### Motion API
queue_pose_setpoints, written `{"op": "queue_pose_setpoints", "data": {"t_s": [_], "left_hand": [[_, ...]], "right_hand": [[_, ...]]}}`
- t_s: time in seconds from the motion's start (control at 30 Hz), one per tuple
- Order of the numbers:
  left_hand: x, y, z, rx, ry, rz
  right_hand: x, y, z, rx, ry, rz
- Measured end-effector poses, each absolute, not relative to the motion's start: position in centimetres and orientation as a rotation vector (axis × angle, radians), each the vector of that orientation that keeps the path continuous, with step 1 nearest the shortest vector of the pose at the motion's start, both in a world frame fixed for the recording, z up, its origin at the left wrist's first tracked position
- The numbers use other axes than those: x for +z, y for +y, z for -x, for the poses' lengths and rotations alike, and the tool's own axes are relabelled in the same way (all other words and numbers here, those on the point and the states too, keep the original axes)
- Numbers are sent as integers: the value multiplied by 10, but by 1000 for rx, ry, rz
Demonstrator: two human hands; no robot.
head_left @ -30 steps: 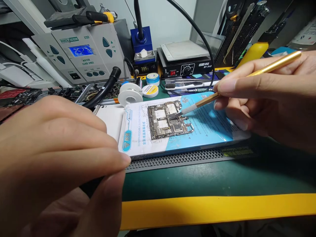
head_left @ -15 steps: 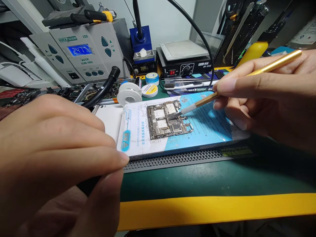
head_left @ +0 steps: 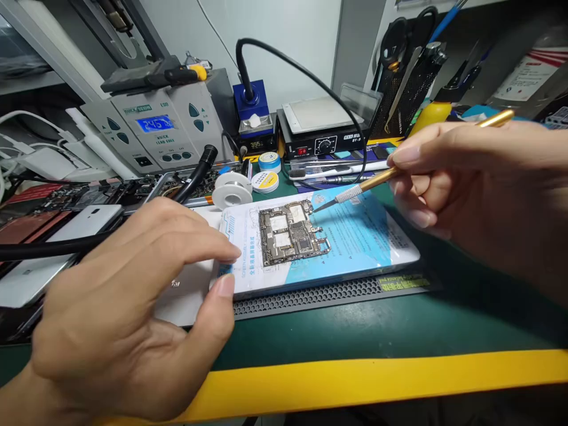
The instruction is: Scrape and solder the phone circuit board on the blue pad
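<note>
My right hand [head_left: 437,168] grips a hobby knife [head_left: 375,179] with a gold handle and a knurled silver collar. Its thin dark blade points left, with the tip just off the right edge of a phone logic board [head_left: 288,234]. That board lies flat on a white and blue box [head_left: 355,248], bare chips and pale metal patches facing up. At the box's left end is my left hand [head_left: 146,302], thumb and forefinger spread apart near the front corner. Whether those fingertips press on the box I cannot tell.
Behind the box stand a solder spool [head_left: 232,190], round tins [head_left: 265,181], a white brush [head_left: 328,171] and a heating plate [head_left: 328,139]. A hot-air station [head_left: 155,133] is at back left, its black hose [head_left: 197,174] beside white phones [head_left: 66,254]. A honeycomb-patterned mat [head_left: 306,300] lies under the box.
The knife tip has come off the middle of the board to its right edge. My left hand's pinched fingers have spread, and it sits lower and farther from the camera. The view has shifted.
</note>
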State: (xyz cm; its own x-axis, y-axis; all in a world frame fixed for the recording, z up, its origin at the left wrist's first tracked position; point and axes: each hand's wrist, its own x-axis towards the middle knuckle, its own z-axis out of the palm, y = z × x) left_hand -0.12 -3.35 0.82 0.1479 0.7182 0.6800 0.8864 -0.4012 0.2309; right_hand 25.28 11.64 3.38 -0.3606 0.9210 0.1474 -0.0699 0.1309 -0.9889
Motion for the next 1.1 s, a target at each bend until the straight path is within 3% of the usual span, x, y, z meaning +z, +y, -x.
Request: {"op": "queue_pose_setpoints", "data": {"t_s": [1.1], "left_hand": [[15,-27,-1,-936,-1526,2342]], "right_hand": [[38,123,-255,1807,-1463,1101]]}}
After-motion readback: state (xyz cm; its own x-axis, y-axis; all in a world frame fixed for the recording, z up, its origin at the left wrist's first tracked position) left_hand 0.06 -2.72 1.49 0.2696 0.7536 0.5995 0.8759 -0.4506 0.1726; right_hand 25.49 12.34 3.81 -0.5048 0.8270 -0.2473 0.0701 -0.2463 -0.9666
